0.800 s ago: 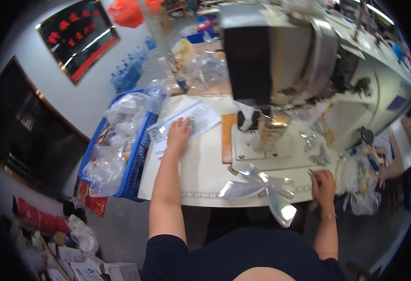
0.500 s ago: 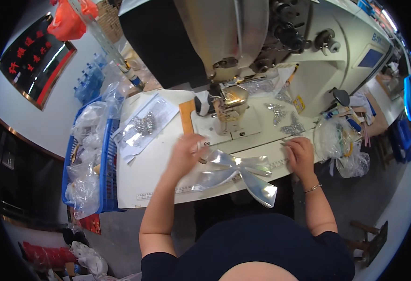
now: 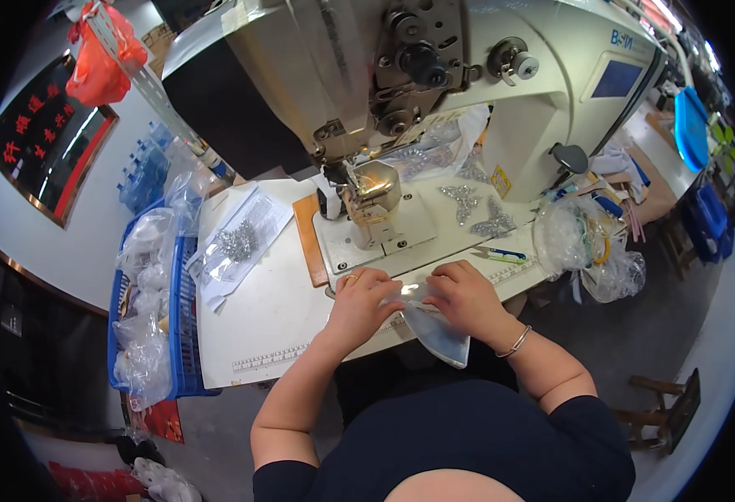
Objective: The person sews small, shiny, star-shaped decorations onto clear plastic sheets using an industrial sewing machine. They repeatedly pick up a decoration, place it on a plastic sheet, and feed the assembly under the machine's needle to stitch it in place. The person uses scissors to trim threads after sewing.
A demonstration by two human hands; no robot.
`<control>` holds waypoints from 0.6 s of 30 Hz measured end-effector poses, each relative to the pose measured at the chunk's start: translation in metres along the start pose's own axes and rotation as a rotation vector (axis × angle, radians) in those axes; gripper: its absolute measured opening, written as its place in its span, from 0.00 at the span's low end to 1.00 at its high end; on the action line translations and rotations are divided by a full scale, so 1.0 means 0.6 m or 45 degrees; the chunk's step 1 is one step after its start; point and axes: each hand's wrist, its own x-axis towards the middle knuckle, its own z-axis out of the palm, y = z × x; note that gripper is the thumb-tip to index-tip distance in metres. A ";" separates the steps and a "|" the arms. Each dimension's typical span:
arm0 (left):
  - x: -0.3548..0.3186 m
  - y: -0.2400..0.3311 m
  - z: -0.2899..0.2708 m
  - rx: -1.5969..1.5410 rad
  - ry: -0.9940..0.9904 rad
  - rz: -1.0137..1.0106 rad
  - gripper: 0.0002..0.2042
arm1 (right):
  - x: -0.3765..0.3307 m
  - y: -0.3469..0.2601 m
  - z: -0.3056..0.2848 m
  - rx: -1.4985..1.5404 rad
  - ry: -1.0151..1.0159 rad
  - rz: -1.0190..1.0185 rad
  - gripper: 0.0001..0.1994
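Observation:
A shiny, see-through iridescent bow [image 3: 438, 336] is at the front edge of the white sewing table [image 3: 258, 335], below the machine's needle area. My left hand [image 3: 359, 306] is closed on its left side, fingers bent and pinching. From the right, my right hand [image 3: 466, 303] pinches it too, thumb near the middle. One pointed tail hangs toward me over the edge; my fingers hide most of the loops. To the right of my right hand lies a pair of thread snips [image 3: 501, 254] with a green and blue handle.
The sewing machine [image 3: 509, 125] rises just beyond my hands. Sparkly butterfly-shaped pieces [image 3: 491, 219] lie right of its needle plate. On the left are a clear bag of silvery pieces [image 3: 238, 241] and a blue basket [image 3: 185, 322] of plastic bags. A ruler strip [image 3: 271, 358] runs along the front edge.
My right hand has left the snips on the table and moved left onto the bow. My left hand has come to grip the bow's other side. The view has shifted somewhat.

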 end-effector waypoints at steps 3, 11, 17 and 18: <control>0.005 0.001 -0.003 -0.036 -0.023 0.002 0.16 | -0.004 -0.006 0.001 0.038 0.006 0.081 0.12; -0.002 -0.001 0.003 0.008 0.220 0.091 0.11 | -0.004 -0.006 0.013 0.538 -0.005 0.058 0.07; -0.029 0.034 -0.042 0.292 0.338 0.417 0.07 | -0.016 0.004 0.009 1.094 -0.164 0.413 0.07; -0.042 0.047 -0.053 0.309 0.319 0.441 0.06 | -0.012 -0.003 -0.005 1.082 -0.259 0.400 0.07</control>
